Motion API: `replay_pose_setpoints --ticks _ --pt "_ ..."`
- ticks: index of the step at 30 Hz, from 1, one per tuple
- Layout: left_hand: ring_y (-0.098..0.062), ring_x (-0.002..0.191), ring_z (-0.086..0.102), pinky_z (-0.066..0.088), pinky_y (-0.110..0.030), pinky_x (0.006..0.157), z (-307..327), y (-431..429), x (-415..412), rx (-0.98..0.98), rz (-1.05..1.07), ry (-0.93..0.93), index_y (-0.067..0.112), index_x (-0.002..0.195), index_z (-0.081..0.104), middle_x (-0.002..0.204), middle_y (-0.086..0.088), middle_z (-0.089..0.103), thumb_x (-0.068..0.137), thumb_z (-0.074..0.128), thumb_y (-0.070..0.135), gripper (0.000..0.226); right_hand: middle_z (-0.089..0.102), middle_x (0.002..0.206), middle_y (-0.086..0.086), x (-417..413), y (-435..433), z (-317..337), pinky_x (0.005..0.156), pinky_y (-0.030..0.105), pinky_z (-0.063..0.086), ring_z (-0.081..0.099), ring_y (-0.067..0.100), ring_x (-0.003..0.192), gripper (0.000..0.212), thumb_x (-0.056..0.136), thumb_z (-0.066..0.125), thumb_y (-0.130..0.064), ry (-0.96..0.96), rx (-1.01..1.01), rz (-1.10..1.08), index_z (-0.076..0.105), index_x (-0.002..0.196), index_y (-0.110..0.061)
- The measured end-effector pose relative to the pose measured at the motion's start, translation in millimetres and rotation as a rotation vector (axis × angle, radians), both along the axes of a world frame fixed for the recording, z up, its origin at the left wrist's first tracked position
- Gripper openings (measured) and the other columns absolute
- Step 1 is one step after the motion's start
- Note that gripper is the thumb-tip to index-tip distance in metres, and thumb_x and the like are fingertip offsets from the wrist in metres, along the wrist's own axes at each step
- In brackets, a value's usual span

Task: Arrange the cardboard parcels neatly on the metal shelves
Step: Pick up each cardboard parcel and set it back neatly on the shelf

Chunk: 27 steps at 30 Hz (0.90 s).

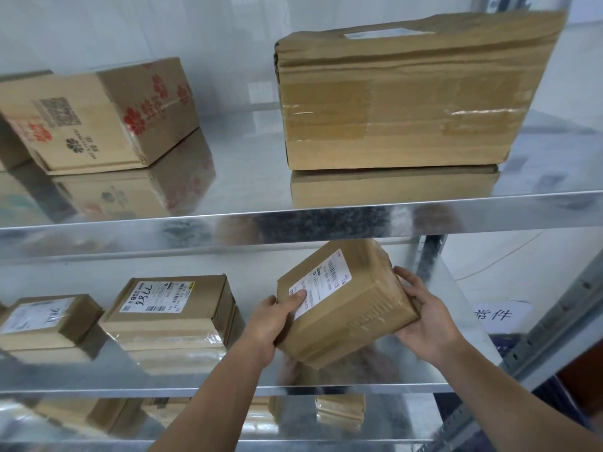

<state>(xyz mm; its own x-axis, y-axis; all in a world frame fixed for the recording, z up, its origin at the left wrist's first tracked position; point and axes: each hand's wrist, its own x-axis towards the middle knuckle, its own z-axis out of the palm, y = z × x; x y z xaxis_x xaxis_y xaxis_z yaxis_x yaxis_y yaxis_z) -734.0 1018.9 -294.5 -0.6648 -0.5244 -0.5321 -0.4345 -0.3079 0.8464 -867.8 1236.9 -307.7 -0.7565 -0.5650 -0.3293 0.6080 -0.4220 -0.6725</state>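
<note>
Pale wall behind shiny metal shelving, head view. On upper shelf (pixel 244 177): brown carton printed with red flowers (pixel 98 119) at left, skewed; large flat brown cardboard box with cut-out handle (pixel 408 102) at right, standing on its long edge. On middle shelf (pixel 208 380): small flat cardboard parcel with white label (pixel 45 321) at far left, thicker cardboard parcel marked 7766 (pixel 173 314) just beside it. Right of those, taped brown cardboard parcel with white shipping label (pixel 346 305) held tilted over middle shelf, below upper shelf's front lip; contact with shelf not discernible. Left hand (pixel 270 321) gripping near-left corner, thumb on label. Right hand (pixel 421 318) cupping right side, fingers curled round far edge. White paper sign with black characters (pixel 496 314) beyond shelf end. More taped parcels (pixel 339 409) dimly visible on shelf below.
</note>
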Motion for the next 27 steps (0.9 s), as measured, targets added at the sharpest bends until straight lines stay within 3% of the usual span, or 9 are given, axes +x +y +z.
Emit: replay_pose_setpoints --ticks 3,5,7,10,13,17,19,22,27 --pt "-0.026 0.105 0.070 0.057 -0.038 0.088 -3.3 -5.4 0.6 0.021 0.041 0.087 0.016 0.126 0.061 0.113 -0.005 0.075 0.091 0.075 0.030 0.041 0.073 0.088 0.007 -4.0 4.7 -4.2 0.061 0.035 0.050 0.063 0.024 0.074 0.034 0.104 0.040 -0.006 0.047 0.142 -0.036 0.063 0.118 -0.027" --pt "-0.024 0.107 0.069 0.056 -0.039 0.091 -5.9 -6.1 1.0 0.018 0.079 0.128 0.020 0.129 0.057 0.116 -0.005 0.073 0.091 0.075 0.025 0.042 0.074 0.100 0.011 -5.6 4.7 -8.4 0.062 0.036 0.053 0.066 0.027 0.086 0.032 0.107 0.040 -0.008 0.102 0.276 -0.044 0.067 0.120 -0.020" --pt "-0.024 0.110 0.066 0.053 -0.043 0.099 -9.7 -7.0 0.0 -0.017 0.091 0.140 0.023 0.134 0.054 0.121 -0.003 0.070 0.093 0.073 0.022 0.045 0.077 0.100 0.008 -6.3 2.9 -12.7 0.070 0.037 0.053 0.067 0.025 0.095 0.034 0.109 0.040 -0.015 0.155 0.416 -0.025 0.072 0.117 -0.017" --pt "-0.023 0.113 0.064 0.050 -0.046 0.104 -16.0 -6.0 -2.9 -0.073 0.077 0.124 0.025 0.137 0.055 0.121 0.001 0.068 0.097 0.068 0.017 0.043 0.073 0.067 -0.005 -5.6 0.8 -15.4 0.081 0.036 0.049 0.061 0.018 0.082 0.041 0.109 0.041 -0.027 0.200 0.617 0.039 0.075 0.088 -0.016" --pt "-0.022 0.112 0.064 0.051 -0.043 0.101 -18.4 -5.7 -5.9 -0.128 0.084 0.089 0.026 0.133 0.058 0.120 0.002 0.068 0.099 0.065 0.017 0.036 0.078 0.080 -0.003 -7.2 -2.1 -18.1 0.103 0.043 0.043 0.065 0.022 0.097 0.044 0.105 0.048 -0.047 0.217 0.722 0.086 0.079 0.090 -0.019" --pt "-0.021 0.107 0.064 0.052 -0.041 0.097 -21.6 -7.5 -8.6 -0.118 0.100 0.037 0.025 0.126 0.059 0.116 0.000 0.069 0.101 0.062 0.026 0.026 0.069 0.065 0.001 -13.7 -5.2 -20.4 0.080 0.037 0.047 0.061 0.022 0.075 0.062 0.101 0.039 -0.066 0.106 0.675 0.130 0.072 0.095 -0.013" --pt "-0.023 0.106 0.065 0.052 -0.046 0.102 -23.8 -7.5 -9.9 -0.105 0.092 0.009 0.024 0.126 0.058 0.114 -0.002 0.069 0.101 0.061 0.029 0.025 0.075 0.078 0.005 -12.5 -6.2 -17.0 0.075 0.037 0.050 0.067 0.023 0.080 0.061 0.101 0.041 -0.066 0.123 0.659 0.178 0.076 0.102 -0.017" --pt "-0.024 0.105 0.065 0.052 -0.047 0.102 -25.6 -7.6 -12.9 -0.113 0.076 -0.008 0.024 0.125 0.058 0.113 -0.003 0.070 0.101 0.060 0.031 0.025 0.080 0.101 0.001 -12.8 -7.7 -14.9 0.081 0.038 0.054 0.073 0.022 0.101 0.044 0.105 0.045 -0.055 0.195 0.694 0.243 0.076 0.112 -0.024" --pt "-0.018 0.099 0.063 0.050 -0.035 0.082 -25.0 -6.8 -17.0 -0.135 0.054 -0.070 0.024 0.123 0.057 0.111 0.000 0.069 0.103 0.057 0.036 0.024 0.081 0.096 0.004 -26.6 -9.4 -17.0 0.098 0.043 0.052 0.073 0.030 0.104 0.034 0.102 0.060 -0.042 0.282 0.864 0.274 0.076 0.110 -0.013"
